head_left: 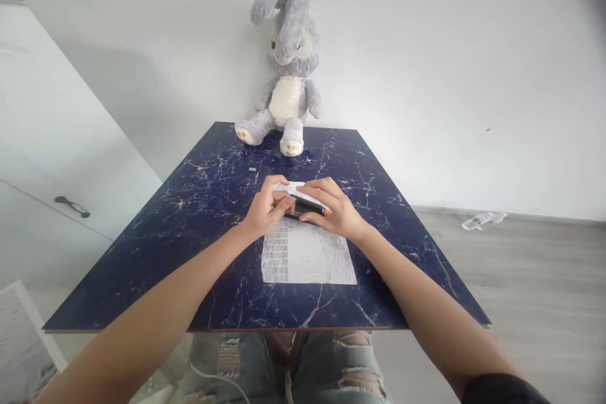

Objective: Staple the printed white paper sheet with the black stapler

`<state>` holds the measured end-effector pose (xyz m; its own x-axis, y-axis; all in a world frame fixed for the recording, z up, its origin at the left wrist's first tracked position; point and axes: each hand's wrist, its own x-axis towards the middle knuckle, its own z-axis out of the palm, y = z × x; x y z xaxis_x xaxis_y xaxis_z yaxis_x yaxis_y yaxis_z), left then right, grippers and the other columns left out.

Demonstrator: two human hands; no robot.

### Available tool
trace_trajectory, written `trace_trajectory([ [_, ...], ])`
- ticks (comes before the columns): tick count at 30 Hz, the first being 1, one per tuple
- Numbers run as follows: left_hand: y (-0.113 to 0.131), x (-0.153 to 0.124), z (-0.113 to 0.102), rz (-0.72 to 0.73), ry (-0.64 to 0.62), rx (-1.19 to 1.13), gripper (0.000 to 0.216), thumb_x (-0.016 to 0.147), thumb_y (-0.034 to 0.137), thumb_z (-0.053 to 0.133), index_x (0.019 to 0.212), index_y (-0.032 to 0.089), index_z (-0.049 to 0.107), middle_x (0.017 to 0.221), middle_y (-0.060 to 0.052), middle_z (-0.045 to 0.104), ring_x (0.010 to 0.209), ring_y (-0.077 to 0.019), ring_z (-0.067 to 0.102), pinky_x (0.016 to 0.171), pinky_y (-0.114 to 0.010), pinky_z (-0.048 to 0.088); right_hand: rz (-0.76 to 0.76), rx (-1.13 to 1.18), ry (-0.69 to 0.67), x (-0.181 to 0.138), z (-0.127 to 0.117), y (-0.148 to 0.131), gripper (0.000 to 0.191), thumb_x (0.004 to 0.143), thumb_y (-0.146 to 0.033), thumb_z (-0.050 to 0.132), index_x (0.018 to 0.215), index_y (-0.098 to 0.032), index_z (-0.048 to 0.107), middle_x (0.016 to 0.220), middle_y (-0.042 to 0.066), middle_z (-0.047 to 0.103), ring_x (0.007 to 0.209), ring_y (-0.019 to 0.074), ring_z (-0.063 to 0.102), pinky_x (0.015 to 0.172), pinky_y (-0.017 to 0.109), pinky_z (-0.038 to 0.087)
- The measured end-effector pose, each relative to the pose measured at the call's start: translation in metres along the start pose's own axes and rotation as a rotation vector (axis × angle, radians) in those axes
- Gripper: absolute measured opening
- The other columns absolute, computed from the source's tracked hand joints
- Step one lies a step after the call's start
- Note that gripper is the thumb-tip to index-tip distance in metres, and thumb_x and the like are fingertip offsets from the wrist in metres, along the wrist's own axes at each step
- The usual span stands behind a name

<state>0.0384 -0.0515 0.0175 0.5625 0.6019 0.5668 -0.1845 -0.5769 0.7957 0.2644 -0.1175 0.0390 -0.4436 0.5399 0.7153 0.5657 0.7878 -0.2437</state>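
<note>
Over the upper part of a white sheet (307, 259) with grey patterned marks, both my hands grip a slim black object with an orange end (307, 204). Its exact kind does not show. My left hand (271, 207) has its thumb on the left end of the object, with the fingers curled behind. At the other end, my right hand (337, 208) closes around it beside the orange part. A second dark edge shows just below the black bar, partly hidden by the fingers. The sheet lies flat on the table.
The dark blue marble-patterned table (189, 252) reaches to the wall. A grey plush rabbit (286, 95) sits at its far edge. A small pale piece (252, 169) lies left of the sheet. A white cabinet (47, 139) stands left; clear plastic (483, 221) lies on the floor at right.
</note>
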Motion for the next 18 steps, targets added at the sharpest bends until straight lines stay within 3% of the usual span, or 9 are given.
trace_trajectory([
  [4, 0.002, -0.005, 0.006, 0.126, -0.092, 0.180, 0.023, 0.106, 0.037, 0.058, 0.119, 0.025, 0.043, 0.065, 0.008, 0.059, 0.044, -0.0088, 0.050, 0.048, -0.021, 0.036, -0.159, 0.030, 0.064, 0.003, 0.005, -0.015, 0.043, 0.103, -0.028, 0.067, 0.145, -0.031, 0.061, 0.119, 0.009, 0.070, 0.104, 0.0226, 0.069, 0.091, 0.040, 0.062],
  [9, 0.004, -0.006, 0.004, 0.191, -0.137, 0.263, 0.023, 0.106, 0.036, 0.058, 0.121, 0.025, 0.044, 0.066, 0.008, 0.063, 0.045, -0.0095, 0.051, 0.050, -0.022, 0.035, -0.144, 0.056, 0.129, 0.003, 0.013, -0.019, 0.039, 0.103, -0.016, 0.063, 0.139, -0.030, 0.067, 0.117, 0.007, 0.074, 0.098, 0.0206, 0.071, 0.084, 0.038, 0.064],
  [11, -0.001, -0.002, -0.005, 0.191, -0.079, 0.343, 0.025, 0.105, 0.039, 0.057, 0.122, 0.024, 0.047, 0.067, 0.007, 0.065, 0.046, -0.0107, 0.052, 0.051, -0.023, 0.037, -0.087, 0.042, 0.161, 0.002, 0.011, -0.013, 0.032, 0.102, -0.015, 0.062, 0.129, -0.028, 0.073, 0.113, 0.007, 0.076, 0.098, 0.0210, 0.072, 0.085, 0.038, 0.064],
  [15, -0.021, 0.010, -0.043, -0.018, 0.186, 0.758, 0.015, 0.104, 0.034, 0.053, 0.100, 0.022, 0.062, 0.072, 0.000, 0.068, 0.060, -0.0154, 0.061, 0.062, -0.027, 0.045, 0.297, -0.055, 0.270, -0.011, -0.005, 0.030, 0.017, 0.100, -0.023, 0.065, 0.108, -0.023, 0.079, 0.102, 0.007, 0.079, 0.087, 0.0218, 0.074, 0.080, 0.038, 0.062],
  [18, -0.043, 0.015, -0.072, -0.260, 0.255, 1.016, 0.020, 0.100, 0.029, 0.052, 0.100, 0.020, 0.070, 0.098, -0.011, 0.074, 0.092, -0.0256, 0.071, 0.087, -0.037, 0.054, 0.676, -0.153, 0.241, -0.033, -0.023, 0.078, 0.017, 0.093, -0.020, 0.063, 0.097, -0.020, 0.080, 0.085, 0.005, 0.079, 0.075, 0.0216, 0.074, 0.080, 0.036, 0.060],
])
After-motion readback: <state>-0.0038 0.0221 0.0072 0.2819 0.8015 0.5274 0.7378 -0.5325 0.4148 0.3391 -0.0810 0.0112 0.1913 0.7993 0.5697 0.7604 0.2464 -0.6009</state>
